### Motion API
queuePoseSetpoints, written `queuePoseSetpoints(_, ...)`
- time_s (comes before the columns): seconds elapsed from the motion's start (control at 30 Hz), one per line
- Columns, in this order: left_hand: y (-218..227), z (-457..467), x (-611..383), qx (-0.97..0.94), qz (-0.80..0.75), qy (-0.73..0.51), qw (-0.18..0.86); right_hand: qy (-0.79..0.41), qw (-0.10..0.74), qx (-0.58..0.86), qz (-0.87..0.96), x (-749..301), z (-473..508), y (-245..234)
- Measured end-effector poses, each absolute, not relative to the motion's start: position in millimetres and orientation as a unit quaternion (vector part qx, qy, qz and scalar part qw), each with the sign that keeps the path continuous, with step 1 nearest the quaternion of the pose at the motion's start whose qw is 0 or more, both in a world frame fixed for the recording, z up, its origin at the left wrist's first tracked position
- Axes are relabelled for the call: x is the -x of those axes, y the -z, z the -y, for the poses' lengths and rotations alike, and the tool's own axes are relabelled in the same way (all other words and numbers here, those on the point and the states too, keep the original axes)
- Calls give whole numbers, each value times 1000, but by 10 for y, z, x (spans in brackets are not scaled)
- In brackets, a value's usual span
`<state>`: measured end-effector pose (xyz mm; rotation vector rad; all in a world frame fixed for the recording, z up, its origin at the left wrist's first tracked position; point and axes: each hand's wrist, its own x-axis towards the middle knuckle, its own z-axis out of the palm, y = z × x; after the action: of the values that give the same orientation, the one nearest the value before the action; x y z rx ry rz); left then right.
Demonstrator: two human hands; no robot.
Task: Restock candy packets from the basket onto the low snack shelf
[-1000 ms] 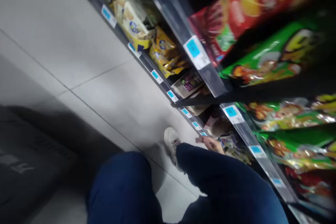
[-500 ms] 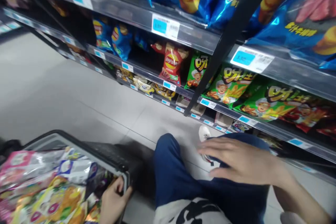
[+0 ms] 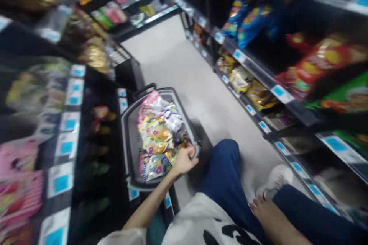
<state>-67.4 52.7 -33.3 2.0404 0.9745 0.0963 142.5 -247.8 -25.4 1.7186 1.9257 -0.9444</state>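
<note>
My left hand [image 3: 184,160] has its fingers wrapped round the near right corner of a grey and black shopping basket [image 3: 132,138]. Inside the basket lie several shiny snack packets: a yellow packet [image 3: 155,136] in the middle, a pink packet [image 3: 152,103] at the far end, a white and purple packet [image 3: 173,118] and a silver packet [image 3: 157,166] nearer me. Low on the right, my right hand [image 3: 267,214] hangs by my leg, fingers extended and a little blurred, with nothing seen in it.
On the right, a shelf unit holds blue chip bags [image 3: 250,25], a red chip bag [image 3: 319,63] and a green bag [image 3: 345,93]. Dark shelves with price tags [image 3: 69,124] and pink packs [image 3: 20,176] stand on the left. Pale floor [image 3: 166,53] runs between them to shelves at the far end.
My view has swung left, bringing the left shelves and the whole basket into sight. My right hand has dropped lower beside my leg. My left hand still grips the basket corner.
</note>
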Motion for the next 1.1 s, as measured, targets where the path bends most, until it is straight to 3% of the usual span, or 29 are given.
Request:
queuePoseSetpoints(0.2,286,-511,700,-796,-382,-71,464,209,52,-674,-707,-2064,2257,399)
queuePoseSetpoints(0.4,302,-520,721,-826,-336,-42,451,265,69,-693,-667,-2153,2211,430)
queuePoseSetpoints(0.57,68,-566,685,-911,-295,-87,275,364,138,-655,-647,-1827,2091,297)
queuePoseSetpoints(0.7,-240,-949,676,-874,-411,-195,168,387,150,-647,-640,-1761,1920,157)
queuePoseSetpoints(0.87,-253,-1509,655,-875,-452,47,167,316,144,-671,-655,-1915,1753,137)
queuePoseSetpoints(0.93,-235,-1564,690,-862,-475,68,161,293,132,-684,-655,-1989,1744,178)
queuePoseSetpoints(1.1,-606,-1394,813,-829,-515,-189,109,344,18,-713,-610,-2111,1748,149)
